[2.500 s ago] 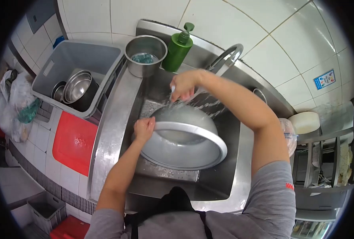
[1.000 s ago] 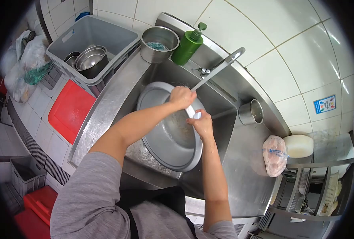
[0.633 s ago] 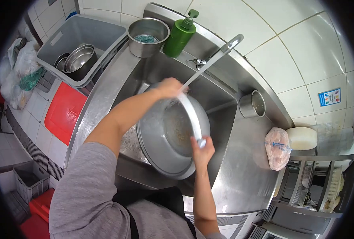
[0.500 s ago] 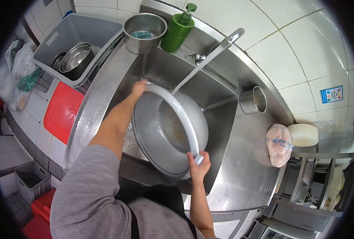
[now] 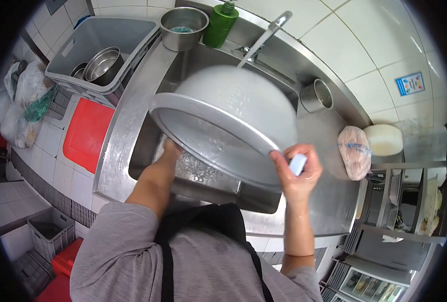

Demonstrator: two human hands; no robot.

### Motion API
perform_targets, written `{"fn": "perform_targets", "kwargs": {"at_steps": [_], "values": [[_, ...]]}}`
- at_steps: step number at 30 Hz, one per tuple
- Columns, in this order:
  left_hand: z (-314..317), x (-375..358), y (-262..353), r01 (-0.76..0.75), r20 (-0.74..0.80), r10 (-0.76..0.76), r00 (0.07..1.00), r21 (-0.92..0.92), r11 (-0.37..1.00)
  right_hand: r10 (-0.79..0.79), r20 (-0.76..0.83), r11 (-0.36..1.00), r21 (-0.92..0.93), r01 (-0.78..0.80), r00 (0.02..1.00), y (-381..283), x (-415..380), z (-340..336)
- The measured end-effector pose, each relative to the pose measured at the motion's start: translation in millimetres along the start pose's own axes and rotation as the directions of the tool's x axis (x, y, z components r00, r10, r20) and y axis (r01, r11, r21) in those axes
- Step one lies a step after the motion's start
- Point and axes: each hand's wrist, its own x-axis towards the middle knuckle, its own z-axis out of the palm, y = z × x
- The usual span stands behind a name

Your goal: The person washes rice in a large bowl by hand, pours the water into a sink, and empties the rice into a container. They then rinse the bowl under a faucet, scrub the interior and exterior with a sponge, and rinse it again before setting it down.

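Overhead, a large metal bowl (image 5: 243,98) tilts above the sink (image 5: 203,173), tap (image 5: 282,19) water reaching its outer side. The right hand (image 5: 300,168) curls closed around a small white object (image 5: 298,164), thumb against the bowl's rim. The left hand (image 5: 172,148) is by the lower-left rim; its fingers are too hidden to tell how open.

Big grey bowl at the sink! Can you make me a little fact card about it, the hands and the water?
Bowl: tilted over the sink, open side toward the person
Right hand: at the rim, holding a small white thing
Left hand: by the lower rim, grip partly hidden
Tap: running, water meeting the bowl's outside
Green bottle: standing behind the sink
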Motion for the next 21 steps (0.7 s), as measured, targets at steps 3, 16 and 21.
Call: {"fn": "perform_targets", "kwargs": {"at_steps": [3,16,21], "values": [[30,-33,-37,0.062,0.007,-0.062,0.998,0.025,0.998,-0.242,0.032,0.970,0.040,0.240,0.970,-40,0,-28],[86,-88,14,-0.134,0.587,0.216,0.780,-0.180,0.974,-0.789,0.010,0.611,0.128,0.782,0.615,-57,-33,-119],[137,-129,-19,-0.152,0.742,0.353,0.570,-0.328,0.933,-0.667,-0.153,0.725,0.094,0.682,0.729,-21,-48,-141]]}}
